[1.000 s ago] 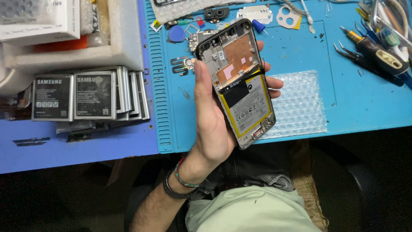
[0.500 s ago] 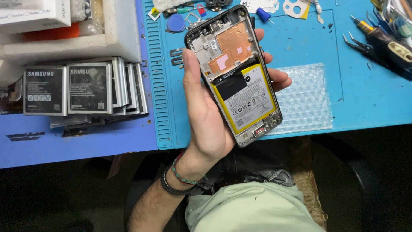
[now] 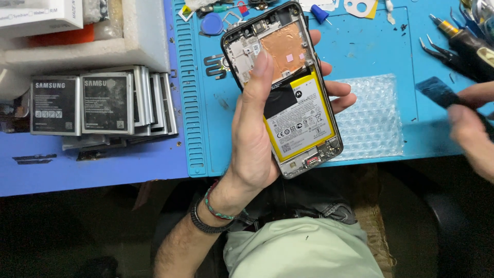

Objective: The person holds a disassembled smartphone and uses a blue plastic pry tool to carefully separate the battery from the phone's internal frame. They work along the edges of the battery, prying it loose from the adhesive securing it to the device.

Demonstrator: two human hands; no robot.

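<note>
My left hand (image 3: 254, 139) grips an opened smartphone (image 3: 288, 77), back cover off, above the near edge of the blue work mat (image 3: 370, 56). Inside the phone I see a copper-coloured shield at the top and a yellow-edged white battery (image 3: 301, 121) below it. My thumb lies across the phone's left side, fingertips showing at its right edge. My right hand (image 3: 471, 128) enters blurred from the right edge, pinching a dark blue flat tool (image 3: 437, 90) between its fingers.
A bubble-wrap sheet (image 3: 373, 121) lies on the mat right of the phone. Grey phone batteries (image 3: 105, 103) are stacked in a row at left, before white foam and boxes (image 3: 77, 36). Tweezers and a screwdriver (image 3: 463, 49) lie at the far right; small parts litter the mat's top.
My right hand has come into view from the right with the dark blue tool. The phone has shifted a little in my left hand, thumb now further across it.
</note>
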